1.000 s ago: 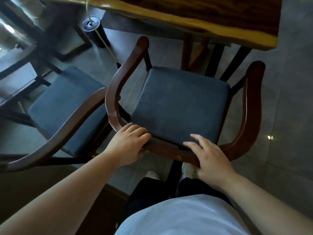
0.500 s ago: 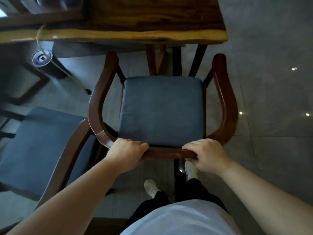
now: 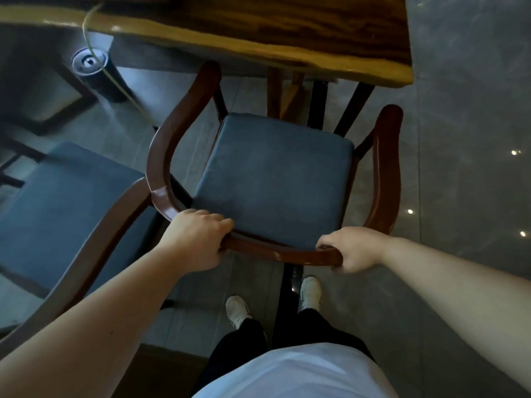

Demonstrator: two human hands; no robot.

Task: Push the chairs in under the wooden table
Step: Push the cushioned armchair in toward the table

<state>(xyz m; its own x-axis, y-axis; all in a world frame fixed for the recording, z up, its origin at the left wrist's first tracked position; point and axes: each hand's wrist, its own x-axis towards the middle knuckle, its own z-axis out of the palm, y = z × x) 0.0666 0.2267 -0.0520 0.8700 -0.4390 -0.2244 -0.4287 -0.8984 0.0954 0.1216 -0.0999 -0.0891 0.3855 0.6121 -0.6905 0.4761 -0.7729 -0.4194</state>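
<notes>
A wooden armchair [image 3: 273, 179] with a dark blue seat cushion stands in front of me, facing the wooden table [image 3: 258, 33]. Its curved back rail runs across the bottom of the seat. My left hand [image 3: 198, 239] is closed around the rail's left part and my right hand [image 3: 353, 251] around its right part. The front of the seat sits close to the table's edge, and the left armrest tip reaches just under it. A second chair [image 3: 66, 214] of the same kind stands to the left, its back rail touching the first chair's rail.
A dark cylindrical bin [image 3: 97, 73] stands on the grey tiled floor under the table's left part, with a thin cord [image 3: 120, 84] running past it. Table legs [image 3: 316, 101] stand behind the seat. My feet [image 3: 238, 311] are just behind the chair. Open floor lies to the right.
Both hands have gone from resting on the back rail to gripping it. The view swung as the chair was turned, and its left armrest tip now reaches under the table edge.
</notes>
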